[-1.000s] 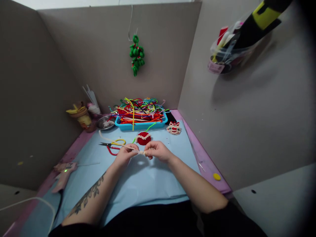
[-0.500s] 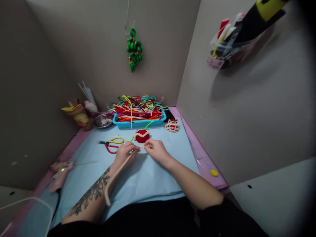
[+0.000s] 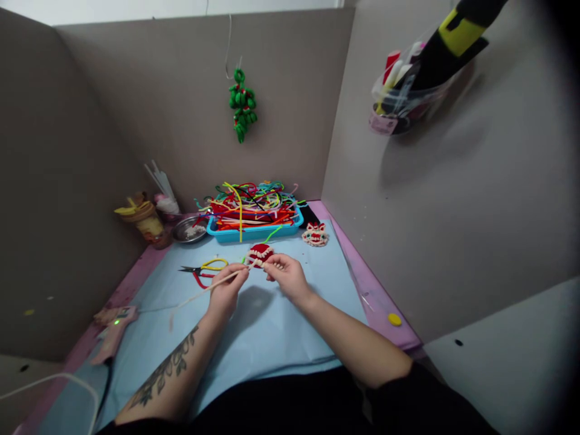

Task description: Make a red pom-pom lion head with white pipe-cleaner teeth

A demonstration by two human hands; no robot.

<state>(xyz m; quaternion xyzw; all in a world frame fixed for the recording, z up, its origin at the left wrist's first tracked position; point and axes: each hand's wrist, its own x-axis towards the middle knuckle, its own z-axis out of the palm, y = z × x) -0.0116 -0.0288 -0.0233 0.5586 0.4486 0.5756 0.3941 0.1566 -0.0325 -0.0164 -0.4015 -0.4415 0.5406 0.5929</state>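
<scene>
My left hand [image 3: 226,293] pinches a long cream pipe cleaner [image 3: 206,290] whose free end trails out to the left, blurred. My right hand [image 3: 285,277] pinches the other, coiled end of the same pipe cleaner just right of the left fingers. Both hands hover over the light blue mat [image 3: 254,338]. Right behind the fingers lies a red round piece with white trim [image 3: 260,252]. Yellow-and-red-handled scissors [image 3: 205,269] lie to the left of the hands.
A blue tray [image 3: 254,231] heaped with coloured pipe cleaners stands at the back. Beside it are a metal dish [image 3: 189,229], a yellow-topped cup [image 3: 144,220] and a small red-and-white figure [image 3: 315,234]. A glue gun [image 3: 111,329] lies at left, a green ornament [image 3: 242,106] hangs on the wall.
The long tail of the cream pipe cleaner has swung from down along my left forearm out to the left. Both hands have shifted slightly toward the red piece.
</scene>
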